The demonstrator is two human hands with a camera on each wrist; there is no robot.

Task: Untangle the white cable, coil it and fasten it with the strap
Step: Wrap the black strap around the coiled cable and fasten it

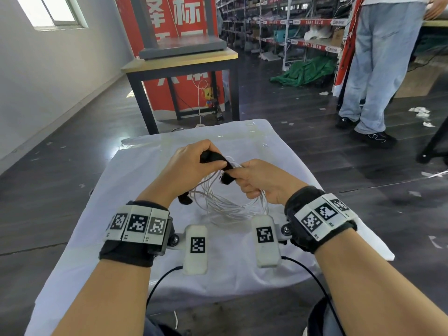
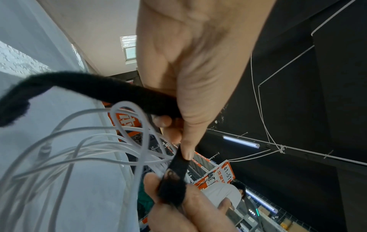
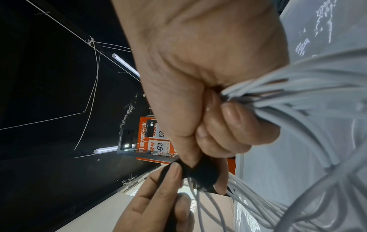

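The white cable point(image 1: 228, 202) hangs in several loops above the white cloth, gathered into a bundle. My right hand point(image 1: 257, 180) grips that bundle point(image 3: 298, 94) in its curled fingers and also pinches one end of the black strap point(image 2: 172, 188). My left hand point(image 1: 194, 158) pinches the black strap point(image 1: 218, 160) further along, between thumb and fingers point(image 2: 186, 141), just above the bundle. The strap's long free end point(image 2: 59, 84) trails back under my left wrist, where its tip point(image 1: 184, 199) shows. The strap point(image 3: 202, 174) sits against the cable loops point(image 2: 89, 141) between both hands.
A table under a white cloth point(image 1: 242, 251) lies beneath my hands. Beyond it stands a wooden table with black legs point(image 1: 179, 64) before a red banner. A person in jeans point(image 1: 378, 69) stands at the right near shelving point(image 1: 303, 27).
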